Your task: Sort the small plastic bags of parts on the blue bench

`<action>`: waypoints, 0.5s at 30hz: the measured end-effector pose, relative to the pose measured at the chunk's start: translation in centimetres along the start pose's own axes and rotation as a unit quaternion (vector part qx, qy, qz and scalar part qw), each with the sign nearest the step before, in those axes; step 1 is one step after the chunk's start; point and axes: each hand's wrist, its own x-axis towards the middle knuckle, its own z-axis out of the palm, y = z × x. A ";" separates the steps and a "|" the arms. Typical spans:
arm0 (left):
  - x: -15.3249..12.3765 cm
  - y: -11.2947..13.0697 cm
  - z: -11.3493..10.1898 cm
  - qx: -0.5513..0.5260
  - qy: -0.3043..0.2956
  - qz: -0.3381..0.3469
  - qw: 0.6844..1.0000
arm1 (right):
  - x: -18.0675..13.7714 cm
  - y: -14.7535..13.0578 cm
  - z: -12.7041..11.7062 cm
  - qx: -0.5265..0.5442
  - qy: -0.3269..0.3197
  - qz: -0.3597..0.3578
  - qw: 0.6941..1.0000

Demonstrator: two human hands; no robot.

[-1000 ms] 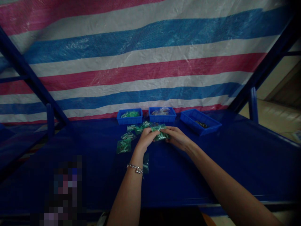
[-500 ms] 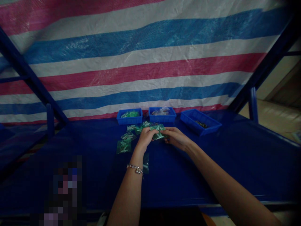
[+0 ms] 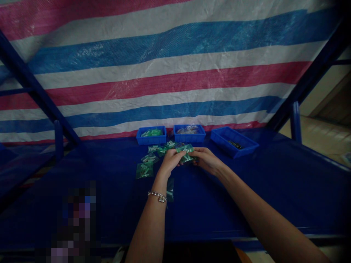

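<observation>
Between them, my left hand [image 3: 172,159] and my right hand [image 3: 206,160] grip a small green plastic bag [image 3: 187,153] by its two sides, above the blue table. Pale pieces show through the plastic; what they are I cannot make out. Fingers of both hands are closed on the bag's edges. Left of my left hand lie several similar green bags, among them a flat green bag [image 3: 144,170] with pale strips inside. Another dark green bag [image 3: 170,190] is partly covered by my left wrist.
Three blue bins stand at the back: a left bin [image 3: 151,140] holding green bags, a middle bin [image 3: 189,138] with clear bags, and a tilted right bin [image 3: 245,150] with small dark items. A striped tarp [image 3: 175,80] hangs behind the blue table [image 3: 274,197]. Blue posts flank it.
The bag has shifted slightly between my fingers, and my left thumb has moved a little on it. Both hands stay in nearly the same place.
</observation>
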 end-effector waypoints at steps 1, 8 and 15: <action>0.0 0.0 0.0 0.007 -0.002 -0.005 1.000 | 0.0 0.0 0.0 0.004 0.007 -0.004 1.000; 0.6 -0.5 -0.4 0.013 0.029 -0.041 0.999 | 0.5 0.3 -0.4 0.023 0.083 -0.036 0.996; 0.4 -0.1 -0.7 -0.033 -0.061 -0.162 0.984 | 0.3 0.1 -0.5 0.041 0.098 -0.098 0.990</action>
